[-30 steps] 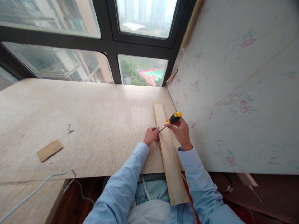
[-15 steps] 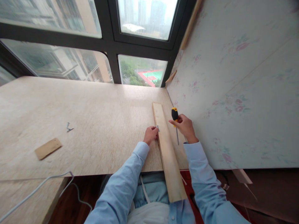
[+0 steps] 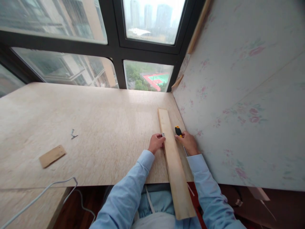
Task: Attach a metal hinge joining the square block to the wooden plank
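Note:
A long pale wooden plank lies on the beige table, its near end hanging over the front edge above my lap. My left hand is closed in a pinch on a small metal bracket at the plank's left edge. My right hand rests low on the table to the right of the plank, its fingers around a black-and-yellow screwdriver that lies nearly flat, handle pointing away from me.
A small flat wood offcut and a few loose screws lie on the left of the table. A white cable trails off the front left. A flowered panel stands close on the right; windows run behind.
My right hand took the screwdriver off the bracket, swung it to the right of the plank and lowered it to the table. My left hand stayed on the bracket.

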### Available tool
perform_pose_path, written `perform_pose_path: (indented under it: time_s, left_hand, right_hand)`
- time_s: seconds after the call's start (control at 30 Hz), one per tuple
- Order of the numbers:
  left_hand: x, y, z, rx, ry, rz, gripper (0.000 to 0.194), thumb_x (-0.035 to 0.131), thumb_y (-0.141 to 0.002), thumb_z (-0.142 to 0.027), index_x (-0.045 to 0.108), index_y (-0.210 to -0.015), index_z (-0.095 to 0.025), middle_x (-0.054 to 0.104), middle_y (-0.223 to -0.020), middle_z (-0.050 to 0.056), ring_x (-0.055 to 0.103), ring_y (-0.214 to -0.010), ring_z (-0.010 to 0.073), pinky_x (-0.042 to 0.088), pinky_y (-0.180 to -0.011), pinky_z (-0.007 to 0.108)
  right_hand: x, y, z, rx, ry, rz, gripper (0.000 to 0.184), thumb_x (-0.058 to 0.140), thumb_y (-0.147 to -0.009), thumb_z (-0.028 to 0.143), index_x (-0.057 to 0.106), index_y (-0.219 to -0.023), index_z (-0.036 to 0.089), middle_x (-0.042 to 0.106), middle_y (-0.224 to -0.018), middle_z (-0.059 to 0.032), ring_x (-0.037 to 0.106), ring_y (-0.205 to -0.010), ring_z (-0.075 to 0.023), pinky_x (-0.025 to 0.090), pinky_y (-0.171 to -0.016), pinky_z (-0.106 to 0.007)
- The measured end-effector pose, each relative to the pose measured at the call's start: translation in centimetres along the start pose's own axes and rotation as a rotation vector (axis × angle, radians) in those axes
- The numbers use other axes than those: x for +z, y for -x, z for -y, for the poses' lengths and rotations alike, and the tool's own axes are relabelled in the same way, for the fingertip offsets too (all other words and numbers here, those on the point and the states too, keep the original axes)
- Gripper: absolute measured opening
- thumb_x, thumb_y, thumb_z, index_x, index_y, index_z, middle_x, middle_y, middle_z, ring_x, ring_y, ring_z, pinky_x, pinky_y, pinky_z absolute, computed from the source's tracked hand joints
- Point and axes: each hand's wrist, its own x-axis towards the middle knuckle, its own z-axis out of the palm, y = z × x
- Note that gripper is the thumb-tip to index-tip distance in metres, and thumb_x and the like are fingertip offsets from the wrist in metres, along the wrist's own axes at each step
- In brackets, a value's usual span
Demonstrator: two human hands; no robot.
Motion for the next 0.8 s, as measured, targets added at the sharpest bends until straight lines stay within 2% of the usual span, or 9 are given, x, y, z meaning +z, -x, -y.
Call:
perform_pose_path:
  time_s: [0.2, 0.53, 0.8]
  left_hand:
    - [0.2, 0.3, -0.8, -0.06, 0.049, -0.009, 0.017, 0.063, -0.071, -0.006, 0.069, -0.086, -0.008, 0.067, -0.073, 0.004, 0.055, -0.05, 0.0083, 0.043, -0.045, 0.018]
    - [-0.1, 0.3, -0.7, -0.078, 0.09, 0.031, 0.022, 0.069, -0.069, -0.01, 0.069, -0.091, -0.008, 0.07, -0.077, 0.006, 0.062, -0.057, 0.0111, 0.046, -0.047, 0.018]
    - [-0.3, 0.3, -0.8, -0.083, 0.096, 0.051, 0.019, 0.065, -0.071, -0.008, 0.067, -0.089, -0.008, 0.068, -0.076, 0.005, 0.059, -0.053, 0.0102, 0.045, -0.045, 0.02]
  right_hand:
    - [0.8, 0.0, -0.5, 0.017, 0.035, 0.016, 0.031, 0.062, -0.085, 0.045, 0.065, -0.097, 0.016, 0.072, -0.092, -0.0119, 0.067, -0.084, -0.024, 0.037, -0.061, -0.027]
    - [1.3, 0.5, -1.1, -0.074, -0.041, 0.01, 0.027, 0.061, -0.086, 0.037, 0.064, -0.101, 0.015, 0.07, -0.088, -0.0084, 0.064, -0.081, -0.0211, 0.04, -0.066, -0.028]
    - [1.3, 0.9, -1.4, -0.144, 0.031, 0.013, 0.037, 0.06, -0.086, 0.032, 0.06, -0.116, 0.012, 0.065, -0.113, -0.0175, 0.062, -0.103, -0.0271, 0.045, -0.082, -0.032]
